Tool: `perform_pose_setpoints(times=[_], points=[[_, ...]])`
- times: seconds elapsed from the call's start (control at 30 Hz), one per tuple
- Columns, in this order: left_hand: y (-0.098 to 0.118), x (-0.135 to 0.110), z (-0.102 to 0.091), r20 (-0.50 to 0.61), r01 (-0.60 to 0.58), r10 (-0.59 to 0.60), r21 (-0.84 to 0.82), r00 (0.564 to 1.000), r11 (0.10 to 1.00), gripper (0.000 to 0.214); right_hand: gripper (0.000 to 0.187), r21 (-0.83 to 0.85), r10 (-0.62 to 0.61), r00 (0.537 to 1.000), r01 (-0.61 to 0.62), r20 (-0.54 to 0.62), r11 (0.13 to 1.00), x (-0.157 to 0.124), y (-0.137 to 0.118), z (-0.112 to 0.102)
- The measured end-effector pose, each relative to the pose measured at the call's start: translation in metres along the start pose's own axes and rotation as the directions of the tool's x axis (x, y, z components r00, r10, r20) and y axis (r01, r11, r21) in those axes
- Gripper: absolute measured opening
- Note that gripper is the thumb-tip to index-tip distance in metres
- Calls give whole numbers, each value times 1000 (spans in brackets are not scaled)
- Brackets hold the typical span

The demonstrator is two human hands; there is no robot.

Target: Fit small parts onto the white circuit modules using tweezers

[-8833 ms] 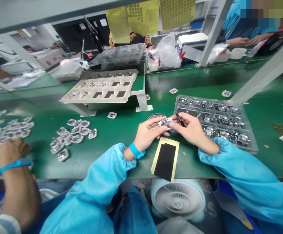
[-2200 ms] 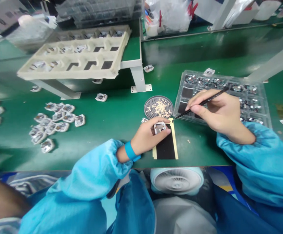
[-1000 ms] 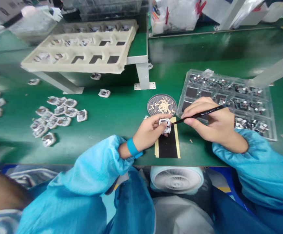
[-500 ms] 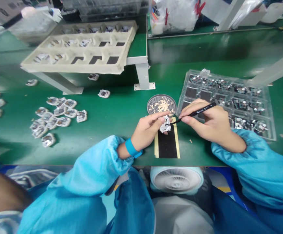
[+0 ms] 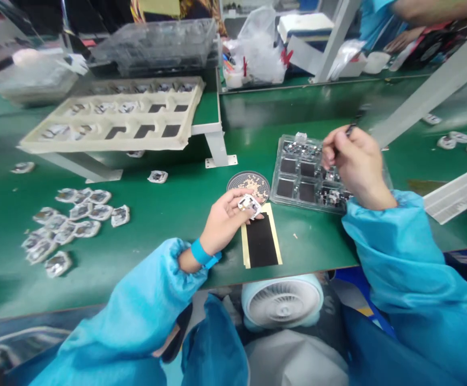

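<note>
My left hand [image 5: 227, 217] grips a small white plastic housing [image 5: 250, 205] with dark parts inside. Under it lies a black pad [image 5: 262, 241] edged with yellowish strips, and just behind is a round perforated dish [image 5: 233, 186] of small beige pieces. My right hand [image 5: 351, 161] is raised over the clear compartment tray [image 5: 277, 190] at the right, its fingers closed around black tweezers [image 5: 354, 122]. The tweezers point up and away, blurred; their tips are unclear. Small electronic parts fill some of the tray's compartments, and others show dark bottoms.
Several white housings [image 5: 82, 212] lie grouped on the left of the green bench. A cream tray [image 5: 136, 143] stands on a raised shelf with a metal leg [image 5: 216, 147]. A slanted post [image 5: 414, 91] rises at right; a co-worker's arm [image 5: 434, 10] shows behind it.
My right hand has lifted the tweezers away from the housing and swung them upward over the clear tray. My left hand keeps the housing, now turned more face-up. The whole view has shifted.
</note>
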State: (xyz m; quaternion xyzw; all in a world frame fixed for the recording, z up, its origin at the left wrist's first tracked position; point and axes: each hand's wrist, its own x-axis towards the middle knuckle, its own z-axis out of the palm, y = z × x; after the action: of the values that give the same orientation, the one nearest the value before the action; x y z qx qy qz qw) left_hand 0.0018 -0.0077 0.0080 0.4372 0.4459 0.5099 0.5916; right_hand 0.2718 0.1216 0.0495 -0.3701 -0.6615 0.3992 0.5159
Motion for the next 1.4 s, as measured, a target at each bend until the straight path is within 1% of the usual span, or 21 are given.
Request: perform_pose_setpoints(times=[0.03, 0.07, 0.13, 0.17, 0.23, 0.27, 0.33, 0.4, 0.47, 0.57, 0.67, 0.7, 0.77, 0.8, 0.83, 0.87, 0.93, 1.03, 1.13, 1.2, 1.4], points=[[0, 2, 0, 0, -6, 6, -2, 1000, 1000, 46, 23, -213, -3, 999, -5, -38, 977, 6, 4, -2], [0, 4, 0, -2, -11, 11, 7, 1000, 1000, 46, 23, -425, 5, 1000, -16, -27, 905, 13, 9, -2], [0, 9, 1, -13, -25, 26, 56, 1000, 998, 45, 24, -729, 77, 997, -32, 28, 683, 28, 18, 4], [0, 11, 1, -23, -34, 36, 89, 999, 995, 45, 27, -818, 136, 990, -49, 36, 574, 37, 23, 9], [1, 17, 1, -40, -60, 66, 140, 997, 988, 44, 35, -910, 223, 974, -118, -30, 396, 54, 31, 21], [3, 20, 1, -44, -75, 83, 154, 996, 985, 44, 40, -928, 252, 966, -153, -67, 339, 61, 34, 26], [6, 26, 2, -42, -87, 95, 162, 995, 983, 43, 45, -939, 280, 955, -185, -102, 289, 74, 38, 36], [11, 32, 4, -37, -59, 66, 157, 997, 986, 41, 45, -938, 288, 953, -180, -92, 295, 81, 41, 41], [16, 37, 9, -30, 6, -2, 138, 1000, 990, 40, 43, -932, 283, 956, -165, -71, 323, 83, 42, 42], [18, 42, 16, -8, 80, -79, 108, 997, 991, 39, 36, -914, 272, 962, -134, -27, 384, 85, 44, 37], [16, 42, 19, 3, 84, -85, 95, 996, 992, 38, 31, -888, 237, 972, -110, -2, 446, 81, 41, 29], [14, 41, 19, 3, 82, -82, 92, 997, 992, 38, 30, -860, 208, 978, -106, 0, 500, 78, 38, 27], [11, 38, 16, -1, 80, -80, 93, 997, 992, 39, 30, -709, 135, 991, -87, 12, 700, 65, 30, 28], [9, 35, 14, -1, 78, -78, 97, 997, 992, 40, 30, -561, 104, 994, -71, 27, 825, 56, 25, 30], [9, 33, 12, -1, 74, -75, 98, 997, 992, 40, 32, -398, 81, 995, -55, 49, 916, 45, 19, 32], [8, 31, 10, -2, 71, -71, 91, 997, 993, 39, 33, -286, 86, 992, -58, 87, 956, 34, 13, 36], [9, 27, 8, -7, 64, -63, 49, 998, 997, 37, 34, -179, 119, 983, -94, 139, 979, 13, 1, 42], [12, 24, 8, -25, 48, -49, -41, 998, 998, 35, 34, -125, 139, 973, -117, 186, 985, -8, -14, 49], [13, 23, 8, -54, -5, 0, -89, 999, 996, 33, 29, -86, 153, 967, -138, 202, 987, -14, -24, 50], [13, 23, 7, -85, -52, 44, -91, 995, 994, 33, 25, -47, 196, 956, -190, 218, 981, -15, -28, 50], [9, 24, 4, -140, -156, 149, -40, 979, 987, 35, 32, 50, 352, 862, -395, 365, 917, -25, -29, 61]])
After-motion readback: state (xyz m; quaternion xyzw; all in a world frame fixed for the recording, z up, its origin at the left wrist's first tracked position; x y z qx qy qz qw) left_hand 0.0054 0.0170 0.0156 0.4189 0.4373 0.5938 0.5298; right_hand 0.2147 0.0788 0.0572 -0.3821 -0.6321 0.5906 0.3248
